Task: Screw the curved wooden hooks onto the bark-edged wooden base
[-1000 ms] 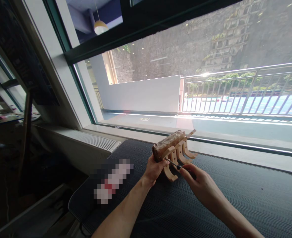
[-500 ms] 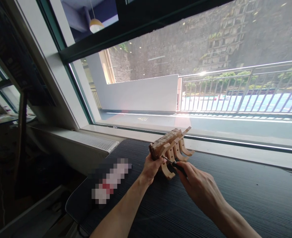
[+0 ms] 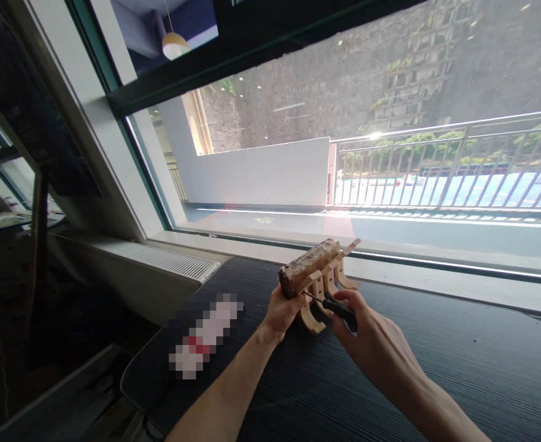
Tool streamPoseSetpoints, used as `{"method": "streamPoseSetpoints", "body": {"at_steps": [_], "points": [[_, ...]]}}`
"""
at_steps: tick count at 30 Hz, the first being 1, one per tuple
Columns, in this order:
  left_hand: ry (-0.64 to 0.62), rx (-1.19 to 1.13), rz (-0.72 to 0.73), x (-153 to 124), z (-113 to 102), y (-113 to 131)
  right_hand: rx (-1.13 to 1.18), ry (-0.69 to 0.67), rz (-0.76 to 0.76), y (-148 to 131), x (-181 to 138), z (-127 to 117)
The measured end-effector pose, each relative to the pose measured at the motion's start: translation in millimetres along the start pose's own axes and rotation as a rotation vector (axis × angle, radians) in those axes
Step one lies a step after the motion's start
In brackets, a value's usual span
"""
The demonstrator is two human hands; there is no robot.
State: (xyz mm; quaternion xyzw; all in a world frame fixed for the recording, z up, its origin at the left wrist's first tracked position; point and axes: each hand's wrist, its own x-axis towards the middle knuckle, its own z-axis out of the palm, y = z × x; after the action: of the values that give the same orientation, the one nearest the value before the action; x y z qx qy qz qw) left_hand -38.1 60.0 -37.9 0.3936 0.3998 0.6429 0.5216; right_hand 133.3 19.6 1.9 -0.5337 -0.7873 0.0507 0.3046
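Wooden rack [image 3: 318, 281] was below and right of frame centre, its near end clasped in the left hand [image 3: 280, 314]. The right hand [image 3: 370, 334], loosely curled, held a dark-handled tool [image 3: 335, 308], tip near the left thumb [image 3: 300, 301]. Sound work required steady, straight pressure and thumb clearance.

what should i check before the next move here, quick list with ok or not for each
1. Left hand holding the brown block: ok, gripping its near end.
2. Right hand at the black-handled tool: ok, handle between thumb and fingers; firmness unclear.
3. Tool aimed at the pale curved pieces: ok, shaft points toward the nearest.
4. Tip properly seated: cannot tell, too small.
5. Left thumb clear of the tip: not ok, it appears right beside it.
6. Block resting on the table: cannot tell, underside hidden.
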Motion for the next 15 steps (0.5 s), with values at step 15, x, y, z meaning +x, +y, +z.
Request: {"method": "streamPoseSetpoints", "body": {"at_steps": [15], "points": [[0.048, 0.005, -0.007, -1.2, 3.0, 2.4, 0.38, -0.081, 0.145, 7.2, 0.3, 20.3]]}}
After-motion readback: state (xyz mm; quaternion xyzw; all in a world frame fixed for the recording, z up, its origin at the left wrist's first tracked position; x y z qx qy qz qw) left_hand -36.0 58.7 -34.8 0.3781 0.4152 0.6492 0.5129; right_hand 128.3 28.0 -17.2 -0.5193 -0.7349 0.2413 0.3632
